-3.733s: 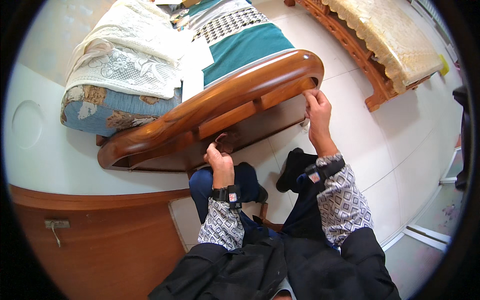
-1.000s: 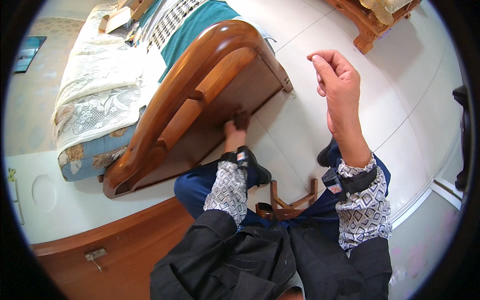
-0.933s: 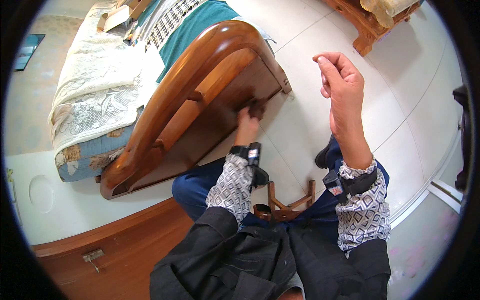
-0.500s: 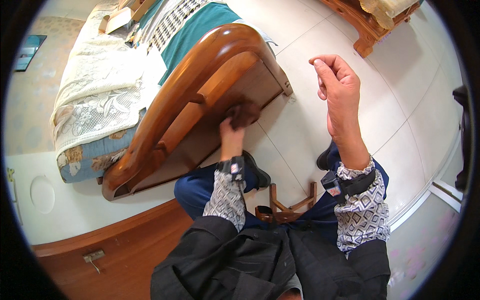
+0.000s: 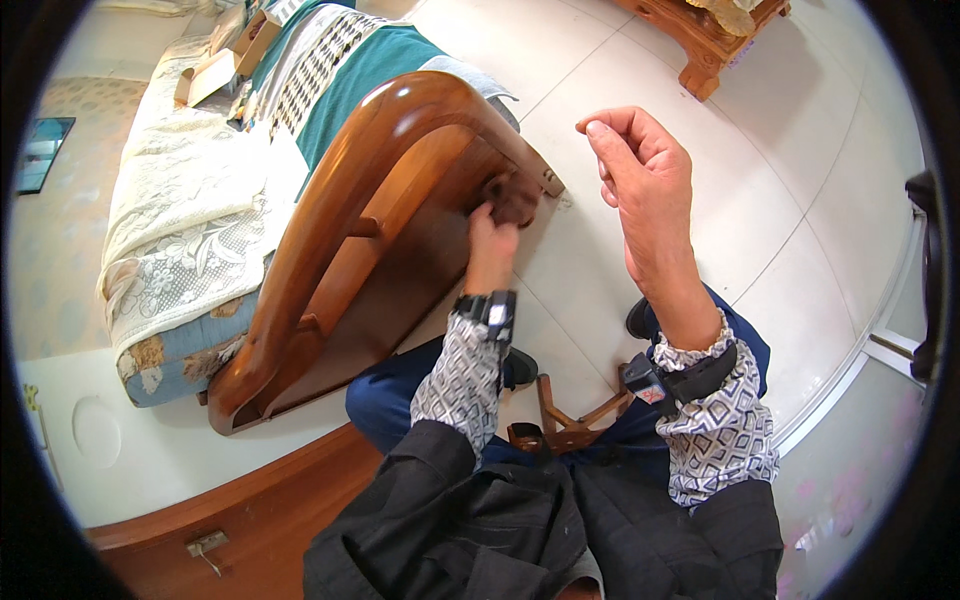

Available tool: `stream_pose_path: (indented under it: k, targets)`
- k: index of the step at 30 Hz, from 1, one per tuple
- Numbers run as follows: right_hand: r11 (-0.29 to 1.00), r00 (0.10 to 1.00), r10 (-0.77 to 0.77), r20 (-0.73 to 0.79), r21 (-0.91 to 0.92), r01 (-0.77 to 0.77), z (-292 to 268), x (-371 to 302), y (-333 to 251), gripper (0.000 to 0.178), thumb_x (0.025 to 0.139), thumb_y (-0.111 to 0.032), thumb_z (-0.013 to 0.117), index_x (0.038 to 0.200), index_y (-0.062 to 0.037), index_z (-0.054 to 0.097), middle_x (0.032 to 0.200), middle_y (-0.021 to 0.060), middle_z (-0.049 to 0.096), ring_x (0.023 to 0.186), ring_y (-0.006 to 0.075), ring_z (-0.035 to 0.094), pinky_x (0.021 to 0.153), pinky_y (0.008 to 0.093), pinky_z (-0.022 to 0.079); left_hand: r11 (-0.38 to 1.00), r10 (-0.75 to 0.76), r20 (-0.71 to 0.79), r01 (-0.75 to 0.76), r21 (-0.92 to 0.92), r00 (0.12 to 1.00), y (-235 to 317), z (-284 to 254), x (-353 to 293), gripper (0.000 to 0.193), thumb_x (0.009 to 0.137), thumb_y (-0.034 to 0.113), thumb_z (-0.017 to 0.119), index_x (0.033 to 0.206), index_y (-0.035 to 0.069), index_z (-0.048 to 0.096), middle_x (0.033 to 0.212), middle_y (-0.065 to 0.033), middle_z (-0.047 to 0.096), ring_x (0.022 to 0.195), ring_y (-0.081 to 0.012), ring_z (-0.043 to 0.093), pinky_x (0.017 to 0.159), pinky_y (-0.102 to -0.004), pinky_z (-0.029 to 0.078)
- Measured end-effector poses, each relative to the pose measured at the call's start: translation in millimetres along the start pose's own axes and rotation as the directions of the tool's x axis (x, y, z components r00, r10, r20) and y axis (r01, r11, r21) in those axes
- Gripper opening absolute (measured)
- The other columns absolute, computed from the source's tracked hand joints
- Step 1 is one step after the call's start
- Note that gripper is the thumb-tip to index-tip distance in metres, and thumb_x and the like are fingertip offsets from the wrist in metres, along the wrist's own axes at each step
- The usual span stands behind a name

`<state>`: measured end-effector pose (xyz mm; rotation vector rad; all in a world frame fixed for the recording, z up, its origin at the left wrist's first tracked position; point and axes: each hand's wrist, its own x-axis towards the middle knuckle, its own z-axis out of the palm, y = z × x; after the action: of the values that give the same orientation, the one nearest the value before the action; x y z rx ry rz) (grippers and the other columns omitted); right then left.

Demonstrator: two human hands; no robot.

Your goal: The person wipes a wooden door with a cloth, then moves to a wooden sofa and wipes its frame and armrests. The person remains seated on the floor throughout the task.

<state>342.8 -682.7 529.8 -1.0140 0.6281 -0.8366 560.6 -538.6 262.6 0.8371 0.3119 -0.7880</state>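
Apparently bunched, a motion-blurred brown cloth (image 5: 515, 197) sits in the curled left hand (image 5: 491, 242) at the wooden footboard (image 5: 400, 270), upper centre; right hand (image 5: 645, 170), upper right, loosely pinched, contents unclear; slack cloth could snag on the corner.

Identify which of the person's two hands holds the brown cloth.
The left hand, beside the dark wooden panel: its fingers grip the brown cloth. The right hand, raised above the floor, shows no cloth.
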Motion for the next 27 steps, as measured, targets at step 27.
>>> stream_pose_path:
  k: [27]
  targets:
    - [0.99, 0.998, -0.034, 0.044, -0.138, 0.04, 7, -2, 11, 0.011, 0.099, -0.011, 0.066, 0.096, -0.002, 0.071, 0.078, -0.0048, 0.062, 0.069, 0.0021, 0.047, 0.062, 0.019, 0.038, -0.139, 0.235, 0.179, -0.149, 0.979, 0.955, 36, -253, -16, 0.045, 0.091, 0.037, 0.074, 0.117, 0.001, 0.073, 0.108, -0.0192, 0.075, 0.1, -0.0278, 0.069, 0.092, -0.0407, 0.052]
